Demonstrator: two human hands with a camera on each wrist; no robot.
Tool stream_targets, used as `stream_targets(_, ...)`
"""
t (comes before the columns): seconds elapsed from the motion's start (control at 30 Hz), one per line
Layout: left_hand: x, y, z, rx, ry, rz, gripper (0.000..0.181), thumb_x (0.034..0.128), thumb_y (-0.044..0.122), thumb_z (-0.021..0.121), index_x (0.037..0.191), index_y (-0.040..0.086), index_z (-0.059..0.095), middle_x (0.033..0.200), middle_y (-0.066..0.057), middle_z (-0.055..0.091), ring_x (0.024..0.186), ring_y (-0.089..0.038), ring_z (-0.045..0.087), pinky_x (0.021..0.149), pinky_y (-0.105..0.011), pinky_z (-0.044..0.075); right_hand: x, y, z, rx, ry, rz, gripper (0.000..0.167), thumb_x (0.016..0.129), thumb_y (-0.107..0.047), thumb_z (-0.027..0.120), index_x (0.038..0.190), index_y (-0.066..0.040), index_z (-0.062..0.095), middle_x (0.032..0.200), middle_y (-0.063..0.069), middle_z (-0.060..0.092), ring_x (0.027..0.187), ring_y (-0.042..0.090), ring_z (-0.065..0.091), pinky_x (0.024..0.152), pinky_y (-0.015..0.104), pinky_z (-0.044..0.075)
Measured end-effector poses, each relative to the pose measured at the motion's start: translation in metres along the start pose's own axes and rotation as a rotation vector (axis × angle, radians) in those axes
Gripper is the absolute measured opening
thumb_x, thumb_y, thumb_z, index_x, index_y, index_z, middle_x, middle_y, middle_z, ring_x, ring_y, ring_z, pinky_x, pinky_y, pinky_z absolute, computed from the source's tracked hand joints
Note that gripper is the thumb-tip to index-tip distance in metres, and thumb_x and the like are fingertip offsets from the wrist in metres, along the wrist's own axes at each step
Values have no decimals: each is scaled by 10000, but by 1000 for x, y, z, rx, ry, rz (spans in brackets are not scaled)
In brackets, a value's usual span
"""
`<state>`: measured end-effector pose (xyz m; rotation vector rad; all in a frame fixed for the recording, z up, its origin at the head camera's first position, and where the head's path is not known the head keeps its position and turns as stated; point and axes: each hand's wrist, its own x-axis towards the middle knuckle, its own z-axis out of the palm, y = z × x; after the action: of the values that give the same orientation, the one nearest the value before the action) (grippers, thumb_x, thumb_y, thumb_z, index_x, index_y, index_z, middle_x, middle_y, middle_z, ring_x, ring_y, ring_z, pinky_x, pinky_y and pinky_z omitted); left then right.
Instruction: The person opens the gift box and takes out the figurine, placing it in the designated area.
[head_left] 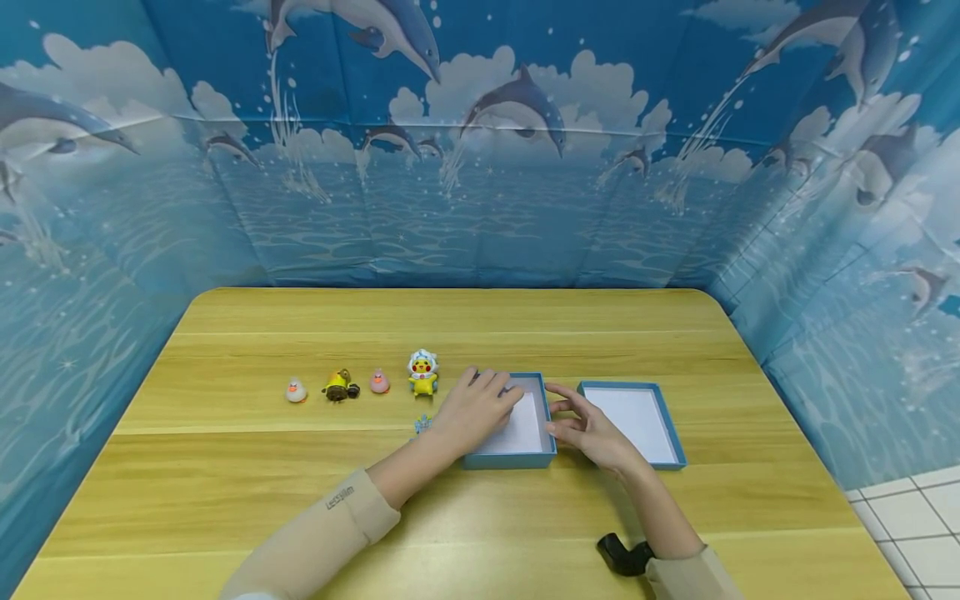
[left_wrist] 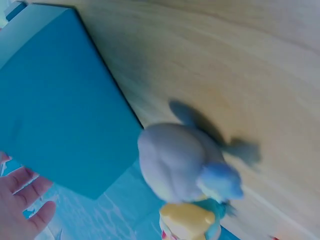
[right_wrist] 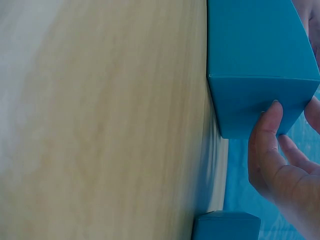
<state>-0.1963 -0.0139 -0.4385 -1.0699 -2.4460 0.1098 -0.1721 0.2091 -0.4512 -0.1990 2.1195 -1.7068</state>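
Observation:
A shallow blue box (head_left: 517, 455) with a white inside stands on the table between the two hands. My left hand (head_left: 480, 408) is over its left side, fingers bent downward in the head view; in the left wrist view the fingers (left_wrist: 32, 192) are loosely spread, with nothing seen in them. My right hand (head_left: 592, 433) touches the box's right wall with relaxed fingers (right_wrist: 270, 120). A small blue figure (head_left: 422, 423) lies beside my left wrist, partly hidden by it. Just beyond it stands a yellow figure in a white hood (head_left: 423, 375).
To the right lies the matching blue lid (head_left: 670, 425), its white inside upward. A pink duck (head_left: 380, 382), a brown-and-yellow figure (head_left: 340, 387) and a white duck (head_left: 296, 391) stand at left. A black bent object (head_left: 622, 556) is beside my right sleeve. A dolphin curtain (head_left: 480, 225) hangs behind the table.

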Motion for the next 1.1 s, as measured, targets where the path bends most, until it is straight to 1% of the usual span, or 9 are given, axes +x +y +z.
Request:
stream_targets(0.2,-11,-10,-6,-10,31,-33,222,884,304,573,1081,208,541,1006,12,537,916,-163,525,858,-364,419,0,0,0,7,1,2,643,879,-147,608,1427,-123,273,1218,204,363,1024,322,513,797,299,488)
stream_targets(0.33,-21,-16,-11,-15,37,-53,277,849,324,631,1073,188,541,1015,-6,535,909,-180,523,851,-377,425,0,-1,0,13,-4,-2,651,874,-159,615,1427,-122,273,1222,208,357,1030,336,504,796,296,487)
stream_targets(0.47,-33,-22,-15,-18,39,-76,288,836,311,651,1067,174,546,1012,-15,533,919,-195,519,868,-393,425,-1,-1,0,11,-7,-5,650,875,-157,613,1427,-120,272,1222,211,356,1032,344,499,803,309,487)
stream_targets(0.63,-47,-30,-16,-11,19,-104,272,838,281,650,1055,165,536,1002,-22,521,926,-210,501,853,-396,417,-1,0,-1,4,-11,-9,649,877,-161,612,1428,-122,270,1223,210,355,1014,310,510,806,309,486)
stream_targets(0.7,-53,-32,-18,-7,-6,-114,267,846,269,640,1069,165,537,1017,-27,521,941,-217,500,861,-403,413,-1,1,-1,2,-15,-12,651,878,-163,610,1429,-122,266,1224,211,354,1013,309,510,806,308,486)
stream_targets(0.83,-64,-37,-22,-16,-33,-120,254,857,233,629,1075,155,526,1048,-40,517,951,-233,506,881,-436,419,-1,2,-1,2,-15,-15,653,879,-163,610,1430,-117,263,1220,211,355,1017,324,506,806,308,486)
stream_targets(1.0,-76,-42,-21,-18,-53,-141,274,858,210,630,1095,155,504,1038,-38,496,890,-224,471,814,-392,400,-1,0,-1,3,-9,-7,651,876,-157,612,1428,-123,270,1219,200,361,1018,314,511,816,331,484)
stream_targets(1.1,-84,-46,-20,-11,-63,-155,286,851,193,638,1106,158,513,1035,-37,496,885,-222,473,828,-392,398,-1,-1,-1,2,-7,-7,647,877,-150,610,1428,-123,271,1221,199,363,1023,317,512,820,342,483)
